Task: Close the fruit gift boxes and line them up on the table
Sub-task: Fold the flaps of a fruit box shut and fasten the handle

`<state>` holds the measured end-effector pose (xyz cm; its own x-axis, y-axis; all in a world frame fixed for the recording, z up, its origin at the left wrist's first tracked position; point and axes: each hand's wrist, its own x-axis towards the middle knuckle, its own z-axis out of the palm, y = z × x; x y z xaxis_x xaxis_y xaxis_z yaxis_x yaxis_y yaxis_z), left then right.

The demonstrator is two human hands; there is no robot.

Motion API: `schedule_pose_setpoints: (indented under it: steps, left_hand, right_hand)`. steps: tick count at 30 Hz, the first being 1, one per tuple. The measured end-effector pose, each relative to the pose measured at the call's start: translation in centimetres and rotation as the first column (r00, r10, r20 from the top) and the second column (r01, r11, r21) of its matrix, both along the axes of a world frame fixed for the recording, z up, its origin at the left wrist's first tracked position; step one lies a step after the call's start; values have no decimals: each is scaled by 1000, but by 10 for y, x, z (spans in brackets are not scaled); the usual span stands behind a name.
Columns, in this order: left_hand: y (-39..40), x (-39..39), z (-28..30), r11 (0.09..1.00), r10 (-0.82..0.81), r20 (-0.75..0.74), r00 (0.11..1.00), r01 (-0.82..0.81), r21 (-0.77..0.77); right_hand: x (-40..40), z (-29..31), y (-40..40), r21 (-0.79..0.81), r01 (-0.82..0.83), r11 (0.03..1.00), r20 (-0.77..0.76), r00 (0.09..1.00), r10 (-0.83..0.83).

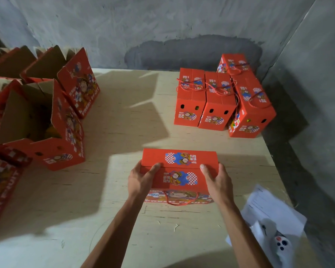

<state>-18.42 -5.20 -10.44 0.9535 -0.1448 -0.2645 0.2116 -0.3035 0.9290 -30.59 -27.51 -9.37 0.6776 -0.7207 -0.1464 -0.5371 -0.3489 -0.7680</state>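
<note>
Both hands sit on the red fruit gift box (pixel 179 171) that lies on the counter (pixel 124 190) directly in front of the person. The left hand (pixel 141 179) wraps the box's left end, thumb laid over the top near the seam; the right hand (pixel 217 181) wraps the right end the same way, thumb on the lid. Fingers on both curl round the box edges, so each has hold of it, though the fingertips on the far sides are hidden.

The step in hand appears to be the closing itself: the two top flaps meet along a seam running between the thumbs, and they look flat and nearly shut. The red rope handle (pixel 179 202) hangs loose over the near face, below the hands.

Well ahead of the right hand, toward the far corner, stand the closed boxes (pixel 217 101), set side by side with their rope handles on top. Off to the left of the left hand are the open boxes (pixel 40 120), flaps up, not yet closed. Near the right forearm lie some papers (pixel 269 207).

The next move probably calls for pressing the flaps fully home, then lifting the box with an even grip at both ends and setting it beside the closed row, faces aligned.
</note>
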Motion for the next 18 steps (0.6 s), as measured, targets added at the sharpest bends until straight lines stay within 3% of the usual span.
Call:
schedule_pose_setpoints:
  steps: [3,5,9,12,15,18]
  left_hand:
    - [-1,24,7,994,-94,9,995,94,56]
    - [-10,50,16,972,-165,61,984,152,179]
    - [-35,72,21,915,-140,240,961,33,401]
    - [-36,58,17,953,85,210,974,-141,267]
    - [-30,31,3,945,323,-12,946,-322,57]
    - [-32,-3,-4,925,329,-161,930,-352,-141]
  right_hand:
    - [2,-3,10,-33,103,994,9,995,-103]
    - [5,-5,26,-1,204,979,60,977,-203]
    - [14,-4,56,153,305,940,162,931,-328]
    - [6,-4,45,212,270,939,121,946,-299]
    - [3,-4,18,149,224,963,92,967,-239]
    - [13,1,0,107,100,989,86,990,-110]
